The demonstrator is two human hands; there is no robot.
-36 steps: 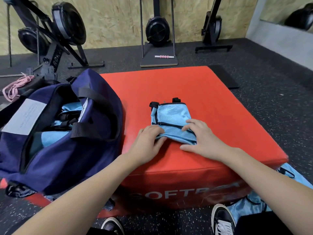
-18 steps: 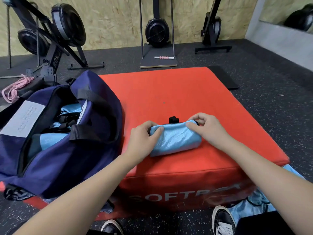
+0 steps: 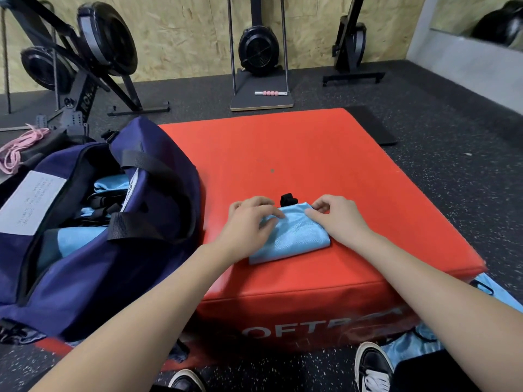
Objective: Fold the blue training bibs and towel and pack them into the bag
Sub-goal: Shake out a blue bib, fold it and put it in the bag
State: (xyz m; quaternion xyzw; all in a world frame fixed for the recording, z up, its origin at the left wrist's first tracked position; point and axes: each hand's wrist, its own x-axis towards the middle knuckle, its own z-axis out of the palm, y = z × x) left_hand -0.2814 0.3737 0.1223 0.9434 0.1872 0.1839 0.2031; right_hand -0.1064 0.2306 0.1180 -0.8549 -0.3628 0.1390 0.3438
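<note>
While the folded blue bib [image 3: 294,236] lies near the front edge of the red soft box [image 3: 325,165], the left hand [image 3: 249,224] presses its left end with curled fingers and the right hand [image 3: 336,216] pinches its far right corner. To finish well, flatten the fold, tuck the black strap [image 3: 288,200], then lift both ends together into the open navy bag [image 3: 93,222] just beside it.

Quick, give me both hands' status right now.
Left hand: fingers curled, pressing down on the folded blue bib.
Right hand: pinching the bib's far right corner.
</note>
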